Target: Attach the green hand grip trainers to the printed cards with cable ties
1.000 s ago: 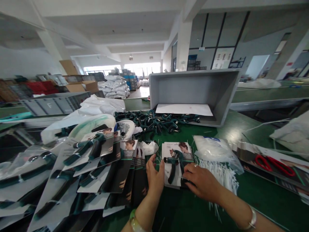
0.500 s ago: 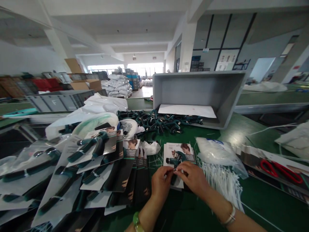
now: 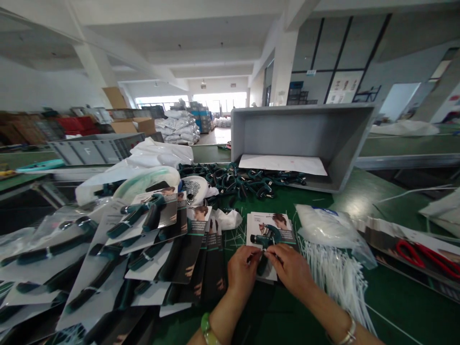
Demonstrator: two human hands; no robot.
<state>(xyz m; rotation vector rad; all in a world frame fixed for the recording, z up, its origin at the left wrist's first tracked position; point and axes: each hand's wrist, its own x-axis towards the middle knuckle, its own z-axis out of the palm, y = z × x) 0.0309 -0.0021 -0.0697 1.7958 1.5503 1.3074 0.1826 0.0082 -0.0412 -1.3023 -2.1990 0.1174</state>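
Note:
A dark green, two-handled tool (image 3: 269, 234) lies on a printed backing card (image 3: 253, 221), its curved head pointing away from me. My left hand (image 3: 243, 269) pinches with thumb and fingertips over the tool's handles. Opposite it, my right hand (image 3: 292, 267) is pinched too, the fingertips of both almost meeting. A bit of white cable tie (image 3: 264, 250) shows between them; the rest is hidden by my fingers. Below the hands the end of a dark handle pokes out on the card.
Carded tools (image 3: 158, 249) are heaped at left. Loose green tools (image 3: 237, 182) lie before a tipped grey crate (image 3: 287, 132), beside a bowl of small metal parts (image 3: 194, 189). At right are white cable ties (image 3: 334, 268), a plastic bag (image 3: 323, 225) and red-handled scissors (image 3: 409, 253).
The whole view has shifted slightly, so things sit a little further right. Both hands stay pinched at the tool's handles, with the fingertips slightly further apart.

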